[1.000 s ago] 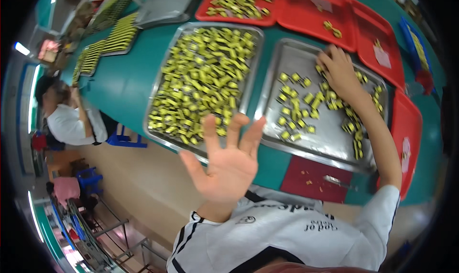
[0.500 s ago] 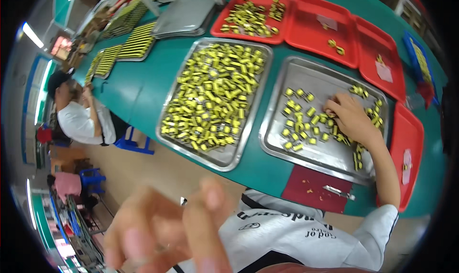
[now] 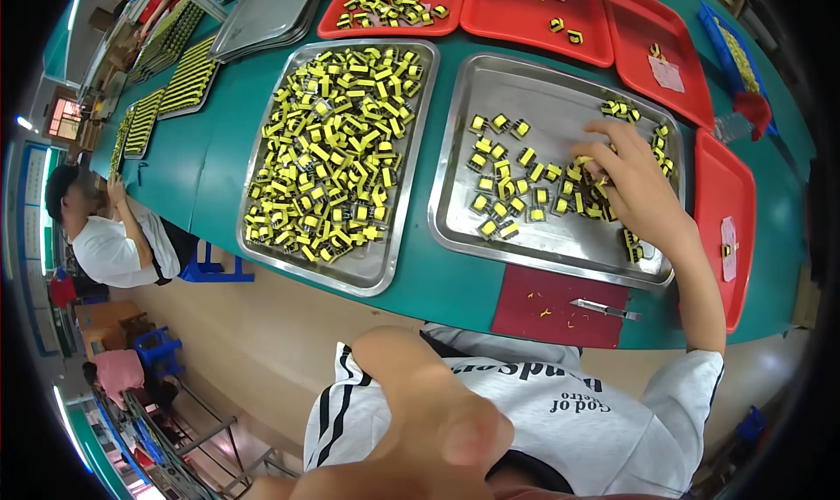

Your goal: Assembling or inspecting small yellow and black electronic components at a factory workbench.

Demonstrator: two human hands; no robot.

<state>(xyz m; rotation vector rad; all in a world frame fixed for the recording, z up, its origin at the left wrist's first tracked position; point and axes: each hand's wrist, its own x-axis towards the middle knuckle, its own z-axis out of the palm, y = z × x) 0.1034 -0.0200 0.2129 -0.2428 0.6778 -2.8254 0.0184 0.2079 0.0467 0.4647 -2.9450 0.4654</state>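
Observation:
My right hand (image 3: pixel 643 181) reaches over the right steel tray (image 3: pixel 534 76), fingers bent and apart, touching a loose group of small yellow-and-black wound components (image 3: pixel 525 185), which look like little transformers. No piece shows clearly gripped; part of the group is hidden under the hand. Close to the lens at the bottom, my left hand (image 3: pixel 411 412) looms large, away from the table. One fingertip shows; the other fingers are hidden or cut off. To the left, another steel tray (image 3: pixel 404 194) carries a dense heap of the same yellow components (image 3: pixel 332 150).
Red trays (image 3: pixel 534 27) line the far side and right, some with a few components. A maroon mat (image 3: pixel 525 312) with a craft knife (image 3: pixel 604 308) lies at the near edge. Stacked steel trays (image 3: pixel 267 14) stand far left. A co-worker (image 3: pixel 109 237) sits at left.
The view has shifted, so the table things sit further left and higher. My left hand has turned and moved rightward, its spread fingers no longer showing. My right hand stays over the components.

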